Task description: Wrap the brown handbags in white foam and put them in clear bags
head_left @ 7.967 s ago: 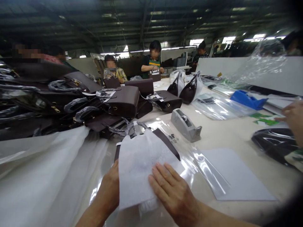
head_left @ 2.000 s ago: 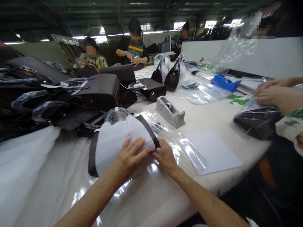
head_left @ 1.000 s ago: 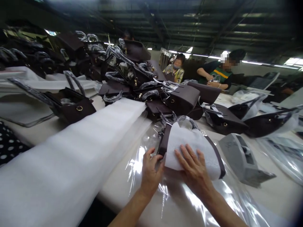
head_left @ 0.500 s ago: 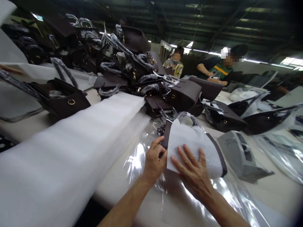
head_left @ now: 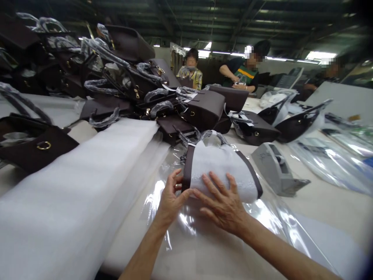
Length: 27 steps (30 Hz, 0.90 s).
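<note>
A dark brown handbag with a white foam sheet (head_left: 215,163) over its face lies on clear plastic film (head_left: 186,217) on the table. Its handles, wrapped in plastic, point away from me. My right hand (head_left: 223,202) rests with spread fingers on the lower part of the foam sheet. At the bag's left edge is my left hand (head_left: 173,194), its fingers apart and touching the bag's dark side, thumb near the lower left corner.
A stack of white foam sheets (head_left: 84,171) lies to the left. Many brown bags (head_left: 204,107) are piled behind. A grey tape dispenser (head_left: 272,167) stands at the right, near more plastic film (head_left: 332,159). Other people are across the table, one in a green top (head_left: 247,74).
The view has turned to the right, so things appear further left. My left hand's fingers have opened from a pinch at the bag's edge. My right hand lies slightly lower on the foam.
</note>
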{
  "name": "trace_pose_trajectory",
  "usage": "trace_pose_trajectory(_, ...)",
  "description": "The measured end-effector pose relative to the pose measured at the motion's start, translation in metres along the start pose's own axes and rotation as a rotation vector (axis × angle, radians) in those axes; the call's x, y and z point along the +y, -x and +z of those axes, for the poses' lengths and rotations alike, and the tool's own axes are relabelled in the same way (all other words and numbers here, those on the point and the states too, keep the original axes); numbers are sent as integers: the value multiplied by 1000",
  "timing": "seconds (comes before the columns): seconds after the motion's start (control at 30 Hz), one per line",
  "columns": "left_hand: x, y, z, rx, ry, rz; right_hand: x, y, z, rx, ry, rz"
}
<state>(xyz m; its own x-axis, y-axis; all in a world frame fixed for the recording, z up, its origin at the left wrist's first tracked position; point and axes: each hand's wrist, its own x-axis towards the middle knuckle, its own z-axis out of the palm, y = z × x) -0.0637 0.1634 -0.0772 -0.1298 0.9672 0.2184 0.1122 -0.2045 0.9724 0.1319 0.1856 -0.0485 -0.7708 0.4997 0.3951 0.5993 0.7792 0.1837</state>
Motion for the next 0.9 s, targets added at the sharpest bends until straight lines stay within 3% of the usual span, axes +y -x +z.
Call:
trace_pose_trajectory(0.1, -1, -5, -4, -90, -28, -24, -1, -2, -7, -34, -74, 29)
trace_pose_trajectory(0.23, -4, -9, -5, -89, -124, 6, 11, 1, -20, 34, -229, 49)
trace_pose_trajectory(0.3, -5, -10, -3, -55, -195, 11, 24, 11, -25, 220, -305, 295)
trace_pose_trajectory(0.37, -4, -10, 0, -3, -268, 15, 40, 25, -27, 384, -413, 758)
trace_pose_trajectory(0.43, 1, -9, 5, 47, -325, 35, 52, 41, -29, 390, -559, 1099)
trace_pose_trajectory(0.47, 6, -6, 8, 64, -345, 51, 56, 49, -31, 346, -629, 1156)
trace_pose_trajectory(0.63, 26, 26, 20, 151, -444, 80, 58, 78, -52, 340, -712, 1110)
trace_pose_trajectory(0.77, 18, 57, 29, 155, -506, 72, 53, 97, -52, 279, -831, 1084)
trace_pose_trajectory(0.9, 8, 65, 33, 169, -535, 53, 44, 111, -41, 251, -917, 1100)
